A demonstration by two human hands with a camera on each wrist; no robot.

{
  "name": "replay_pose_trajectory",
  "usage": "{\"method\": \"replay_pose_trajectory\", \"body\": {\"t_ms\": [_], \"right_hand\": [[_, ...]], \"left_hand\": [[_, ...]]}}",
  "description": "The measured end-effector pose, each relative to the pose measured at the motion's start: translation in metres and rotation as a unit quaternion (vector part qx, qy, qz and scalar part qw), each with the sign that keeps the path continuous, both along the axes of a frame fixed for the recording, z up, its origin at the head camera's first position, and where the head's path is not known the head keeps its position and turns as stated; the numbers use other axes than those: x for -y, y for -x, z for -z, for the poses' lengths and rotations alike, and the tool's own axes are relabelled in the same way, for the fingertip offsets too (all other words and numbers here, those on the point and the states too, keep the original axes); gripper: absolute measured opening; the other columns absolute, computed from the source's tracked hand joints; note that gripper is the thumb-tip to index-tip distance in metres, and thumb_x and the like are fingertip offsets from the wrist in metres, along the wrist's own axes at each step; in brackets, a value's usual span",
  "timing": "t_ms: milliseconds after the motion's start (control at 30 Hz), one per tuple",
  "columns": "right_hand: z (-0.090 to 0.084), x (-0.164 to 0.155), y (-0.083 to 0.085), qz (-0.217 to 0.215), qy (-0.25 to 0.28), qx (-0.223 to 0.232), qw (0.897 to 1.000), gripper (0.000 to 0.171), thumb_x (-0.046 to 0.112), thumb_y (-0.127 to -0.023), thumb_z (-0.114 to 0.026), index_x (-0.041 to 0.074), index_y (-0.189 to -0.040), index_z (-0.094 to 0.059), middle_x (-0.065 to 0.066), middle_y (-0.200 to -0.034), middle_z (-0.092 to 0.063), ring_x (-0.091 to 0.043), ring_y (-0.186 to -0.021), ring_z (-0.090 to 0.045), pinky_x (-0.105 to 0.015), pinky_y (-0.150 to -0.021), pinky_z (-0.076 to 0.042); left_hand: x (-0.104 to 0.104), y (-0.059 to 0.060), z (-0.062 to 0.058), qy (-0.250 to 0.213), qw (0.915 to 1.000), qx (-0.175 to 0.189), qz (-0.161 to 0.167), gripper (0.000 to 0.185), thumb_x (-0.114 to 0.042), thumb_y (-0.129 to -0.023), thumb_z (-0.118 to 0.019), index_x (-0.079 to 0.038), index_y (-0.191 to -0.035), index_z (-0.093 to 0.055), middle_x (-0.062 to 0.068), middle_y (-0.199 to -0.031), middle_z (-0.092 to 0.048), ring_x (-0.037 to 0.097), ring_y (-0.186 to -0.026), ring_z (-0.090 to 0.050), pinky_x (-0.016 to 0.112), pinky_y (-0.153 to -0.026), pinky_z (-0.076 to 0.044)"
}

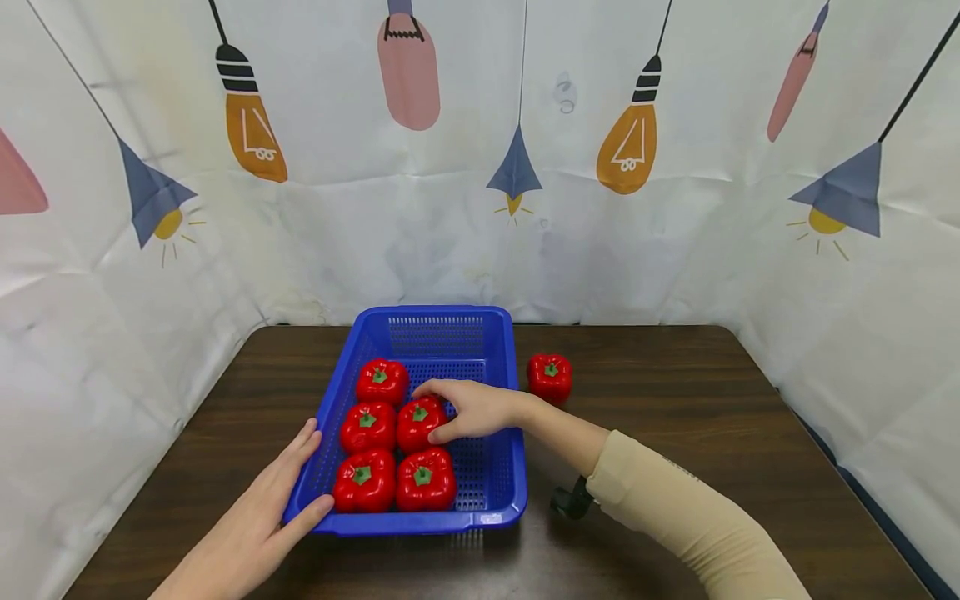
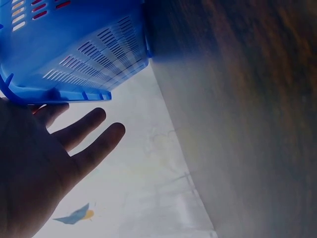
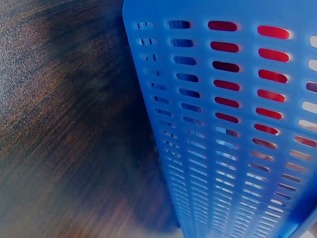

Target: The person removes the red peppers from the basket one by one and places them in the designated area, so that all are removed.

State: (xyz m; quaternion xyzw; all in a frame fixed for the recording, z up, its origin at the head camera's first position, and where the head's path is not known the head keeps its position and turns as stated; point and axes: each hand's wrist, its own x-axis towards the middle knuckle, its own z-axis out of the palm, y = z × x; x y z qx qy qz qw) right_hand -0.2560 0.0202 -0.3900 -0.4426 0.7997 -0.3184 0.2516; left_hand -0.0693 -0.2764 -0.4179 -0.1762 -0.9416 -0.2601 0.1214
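A blue plastic basket [image 1: 450, 523] with slotted walls stands on the table, holding several red bell peppers in its left and middle part. My right hand [image 1: 480, 408] reaches over the basket's right rim. Its thumb and fingers are around the middle bell pepper [image 1: 418, 427], which sits among the others. At the near left corner, my left hand [image 1: 258, 508] lies against the rim, thumb near a front bell pepper [image 1: 365, 482]. In the left wrist view, the left fingers [image 2: 94, 148] extend fairly straight beside the basket wall. The right wrist view shows the slotted side [image 3: 228, 104], with red behind it.
One more bell pepper [image 1: 550, 378] sits on the dark wooden table [image 1: 660, 392], right of the basket. A white curtain [image 1: 337, 242] printed with lamps and bulbs hangs behind and along both sides. A black wrist device [image 1: 572, 500] is at the right sleeve [image 1: 675, 508].
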Motion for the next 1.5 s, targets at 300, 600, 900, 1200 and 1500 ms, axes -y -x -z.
{"method": "replay_pose_trajectory", "body": {"t_ms": [300, 600, 900, 1200, 1500], "right_hand": [[-0.001, 0.002, -0.002, 0.031, -0.002, 0.010, 0.999, 0.074, 0.028, -0.091, -0.079, 0.008, -0.151, -0.041, -0.001, -0.134, -0.057, -0.008, -0.117, -0.057, -0.025, -0.098, -0.049], [0.000, 0.002, -0.003, 0.040, 0.021, -0.003, 0.999, 0.064, 0.025, -0.088, -0.082, 0.011, -0.141, -0.049, 0.004, -0.122, -0.060, -0.008, -0.109, -0.059, -0.024, -0.092, -0.051], [0.000, 0.000, -0.001, 0.074, 0.068, 0.005, 0.995, 0.063, 0.028, -0.087, -0.082, 0.014, -0.137, -0.047, 0.002, -0.123, -0.060, -0.014, -0.111, -0.061, -0.025, -0.090, -0.053], [-0.005, -0.004, -0.004, 0.098, 0.111, 0.024, 0.989, 0.063, 0.029, -0.086, -0.084, 0.018, -0.136, -0.047, 0.003, -0.124, -0.058, -0.018, -0.116, -0.057, -0.026, -0.089, -0.055], [-0.009, -0.016, -0.005, 0.092, 0.160, 0.052, 0.982, 0.064, 0.026, -0.085, -0.085, 0.018, -0.137, -0.048, 0.002, -0.128, -0.057, -0.012, -0.118, -0.056, -0.028, -0.089, -0.057]], "left_hand": [[0.000, 0.000, 0.001, 0.000, 1.0000, -0.003, 0.000, 0.082, -0.028, -0.097, -0.072, -0.012, -0.163, -0.027, 0.011, -0.168, -0.023, 0.036, -0.149, -0.030, 0.003, -0.108, -0.010], [0.000, 0.000, 0.001, -0.001, 1.0000, -0.006, -0.001, 0.081, -0.028, -0.097, -0.072, -0.012, -0.163, -0.028, 0.009, -0.169, -0.022, 0.033, -0.150, -0.028, 0.003, -0.109, -0.009], [-0.001, 0.000, 0.000, -0.003, 1.0000, -0.001, -0.001, 0.081, -0.028, -0.097, -0.072, -0.012, -0.163, -0.028, 0.009, -0.169, -0.022, 0.033, -0.151, -0.027, 0.003, -0.109, -0.009], [-0.001, 0.000, 0.000, -0.004, 0.9999, 0.008, -0.004, 0.080, -0.029, -0.098, -0.070, -0.013, -0.163, -0.027, 0.009, -0.169, -0.021, 0.032, -0.151, -0.027, 0.002, -0.108, -0.009], [-0.001, 0.000, 0.001, -0.010, 0.9999, 0.009, -0.001, 0.079, -0.027, -0.099, -0.070, -0.012, -0.163, -0.027, 0.011, -0.169, -0.022, 0.020, -0.154, -0.022, 0.002, -0.107, -0.011]]}}
